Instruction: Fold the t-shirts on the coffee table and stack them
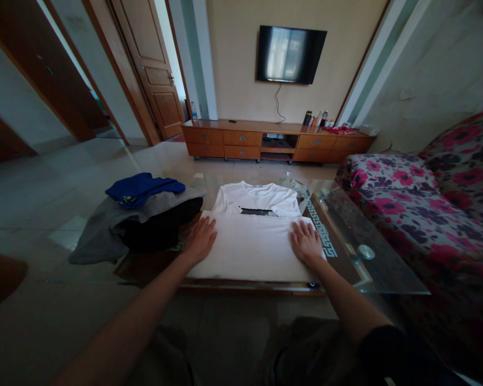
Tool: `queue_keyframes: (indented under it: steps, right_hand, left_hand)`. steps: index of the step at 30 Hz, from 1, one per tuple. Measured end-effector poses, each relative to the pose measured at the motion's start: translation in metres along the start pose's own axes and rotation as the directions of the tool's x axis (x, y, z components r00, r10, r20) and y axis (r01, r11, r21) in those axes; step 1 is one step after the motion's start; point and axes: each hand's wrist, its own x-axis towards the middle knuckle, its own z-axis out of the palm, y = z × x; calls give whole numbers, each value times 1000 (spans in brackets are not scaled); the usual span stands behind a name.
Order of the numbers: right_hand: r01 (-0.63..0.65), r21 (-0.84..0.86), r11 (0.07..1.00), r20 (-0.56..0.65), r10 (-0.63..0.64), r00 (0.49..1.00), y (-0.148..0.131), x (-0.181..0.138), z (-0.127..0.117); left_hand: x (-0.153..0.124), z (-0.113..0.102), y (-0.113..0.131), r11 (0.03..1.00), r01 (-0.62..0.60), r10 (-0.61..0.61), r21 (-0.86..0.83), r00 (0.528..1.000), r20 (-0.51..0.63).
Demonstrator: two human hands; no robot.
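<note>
A white T-shirt (pixel 251 244) lies on the glass-topped table before me, its lower part folded up toward the collar. Part of a dark print shows between the folded edge and the chest. My left hand (pixel 202 239) rests flat on the left side of the folded part, fingers spread. On the right side, my right hand (pixel 307 240) presses down in the same way, with its fingers apart. Neither hand grasps the cloth.
To the left, a pile of clothes (pixel 104 225) in grey and black, topped by a blue garment (pixel 139 188), overhangs the glass table (pixel 386 268). A flowered sofa (pixel 410 198) stands at right. Beyond are a wooden TV cabinet (pixel 241 138) and a wall-mounted television (pixel 290 55).
</note>
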Motion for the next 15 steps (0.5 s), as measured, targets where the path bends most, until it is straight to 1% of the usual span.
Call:
queue_keyframes:
  steps: [2,3,5,7,9,11,13,15]
  right_hand:
    - [-18,-5,1000,-31,18,999,-10,-5,-1]
    - [-27,-1,1000,-24,27,999,-14,-8,-1]
    - [-32,21,999,28,31,999,-20,-15,2]
    - [-27,47,999,76,24,997,-20,-18,5]
    - [-17,59,998,95,11,995,-18,-17,6]
    - [-23,59,998,87,17,996,-20,-15,5]
    - [-17,59,998,61,13,998,-34,-16,1]
    - [65,75,995,29,-67,997,-58,-22,-3]
  left_hand:
    - [1,-2,6,1000,-13,12,-18,999,-48]
    - [-2,-2,9,999,-38,37,-37,998,-44]
    - [-9,-1,14,992,-98,99,-80,995,10]
    - [-17,-1,15,988,-117,124,-98,990,67]
    - [-21,-3,15,991,-103,111,-81,989,97]
    - [-23,-5,19,995,-83,88,-53,992,87]
    - [-23,-7,32,995,-94,96,-39,994,58]
    - [-25,-6,54,986,-159,162,-52,986,42]
